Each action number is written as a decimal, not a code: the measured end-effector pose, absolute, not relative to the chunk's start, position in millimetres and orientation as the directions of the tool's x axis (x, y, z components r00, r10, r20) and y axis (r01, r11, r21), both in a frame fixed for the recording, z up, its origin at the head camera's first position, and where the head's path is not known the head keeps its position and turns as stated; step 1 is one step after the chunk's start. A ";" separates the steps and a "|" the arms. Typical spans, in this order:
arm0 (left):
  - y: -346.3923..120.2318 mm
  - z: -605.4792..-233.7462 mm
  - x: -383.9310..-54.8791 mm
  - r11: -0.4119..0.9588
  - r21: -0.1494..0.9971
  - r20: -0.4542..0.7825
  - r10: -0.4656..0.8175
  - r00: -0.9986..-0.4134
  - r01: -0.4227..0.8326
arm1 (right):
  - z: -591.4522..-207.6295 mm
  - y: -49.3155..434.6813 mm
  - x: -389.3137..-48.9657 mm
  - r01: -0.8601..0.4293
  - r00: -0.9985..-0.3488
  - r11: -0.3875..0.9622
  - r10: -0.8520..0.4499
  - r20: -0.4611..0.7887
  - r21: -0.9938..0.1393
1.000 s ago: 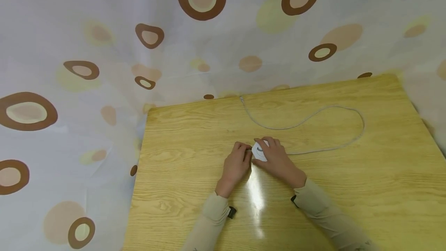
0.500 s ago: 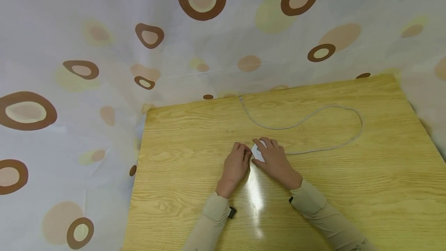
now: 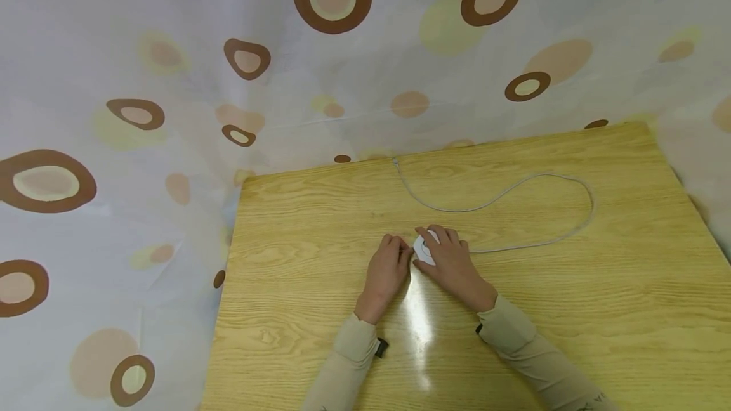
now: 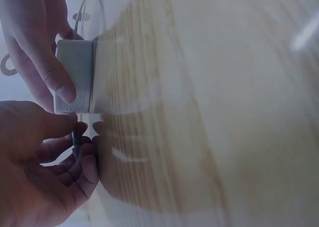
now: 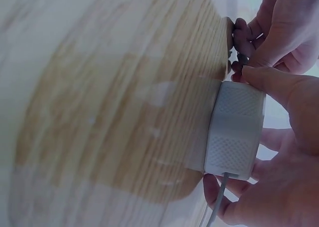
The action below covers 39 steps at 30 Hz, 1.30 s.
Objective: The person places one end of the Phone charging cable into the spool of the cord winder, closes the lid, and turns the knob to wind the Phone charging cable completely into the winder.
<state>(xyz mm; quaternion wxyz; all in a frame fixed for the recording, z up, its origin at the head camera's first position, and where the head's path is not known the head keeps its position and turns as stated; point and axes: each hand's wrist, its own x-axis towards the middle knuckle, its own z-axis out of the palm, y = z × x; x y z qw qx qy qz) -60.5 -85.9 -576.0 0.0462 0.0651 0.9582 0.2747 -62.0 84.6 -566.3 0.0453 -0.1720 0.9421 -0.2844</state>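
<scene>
In the head view a white hexagonal device (image 3: 425, 251) sits on the wooden table, partly covered by my right hand (image 3: 455, 269). That hand grips it from the right, fingers and thumb spread around its sides. Dimpled panels mark the device's side (image 5: 234, 132) in the right wrist view. My left hand (image 3: 387, 273) is at the device's left side, fingertips bent together. Between them it pinches a small dark, thin piece (image 4: 76, 146), seen in the left wrist view right beside the device's end. Its far part is hidden by the fingers.
A thin grey cable (image 3: 514, 247) leaves the device's right side, loops right and curves back to a small plug (image 3: 395, 162) at the table's rear edge. The wooden table (image 3: 297, 221) meets a wall covering (image 3: 377, 68) with brown circles behind and at left.
My right hand and the device have shifted slightly left, toward my left fingertips. The stretch between the left fingertips and the device looks shorter. The cable's loop has shifted slightly left too.
</scene>
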 end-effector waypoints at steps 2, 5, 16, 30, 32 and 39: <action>-87.7 -575.5 -60.3 0.828 0.555 -0.061 0.140 -0.988 0.084 | -567.2 85.1 -61.8 -0.297 -0.938 0.779 -0.347 0.014 -0.552; -90.2 -575.4 -60.1 0.818 0.572 -0.069 0.121 -0.990 0.060 | -568.5 85.8 -61.8 -0.293 -0.939 0.781 -0.343 0.013 -0.552; -91.1 -574.2 -61.7 0.832 0.552 -0.064 0.102 -0.993 0.050 | -569.4 85.8 -63.2 -0.283 -0.941 0.771 -0.338 0.010 -0.570; -125.9 -562.8 -61.4 0.807 0.590 -0.092 0.091 -0.992 0.019 | -567.9 95.5 -62.9 -0.266 -0.938 0.770 -0.344 -0.026 -0.580; -135.4 -562.7 -60.9 0.802 0.597 -0.091 0.065 -0.994 -0.003 | -569.4 97.2 -62.7 -0.261 -0.939 0.769 -0.342 -0.031 -0.584; -161.7 -564.3 -58.8 0.795 0.599 -0.102 -0.045 -0.994 -0.097 | -572.0 100.6 -61.2 -0.261 -0.939 0.766 -0.342 -0.028 -0.587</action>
